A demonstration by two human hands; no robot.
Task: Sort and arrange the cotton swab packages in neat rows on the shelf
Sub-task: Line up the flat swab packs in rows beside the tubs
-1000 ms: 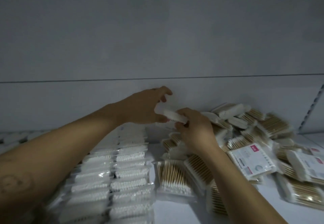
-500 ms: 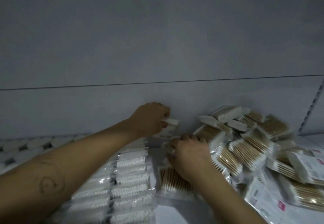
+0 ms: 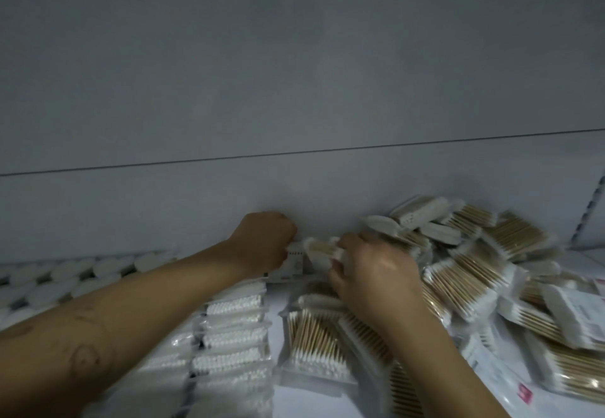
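Swab packs [image 3: 474, 254] lay heaped at the shelf's [image 3: 311, 404] right. Left hand [image 3: 262, 240] had carried one pack [image 3: 294, 260] to the back wall [image 3: 196, 204], fingers curled round it; right hand [image 3: 376, 273] pinched the next pack [image 3: 319, 249] for the row.

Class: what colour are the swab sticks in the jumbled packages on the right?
Those swab sticks are pale tan with white tips; the head view shows it.

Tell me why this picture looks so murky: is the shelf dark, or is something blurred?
Head view: dim, flat greyish light, no hard shadows or glare; the right hand and the swab package it pinches are smeared by motion, the left hand, gripping a labelled package, crisper; the heaped wooden-stick packages at right look soft, and the back panel's seam slants across the frame.
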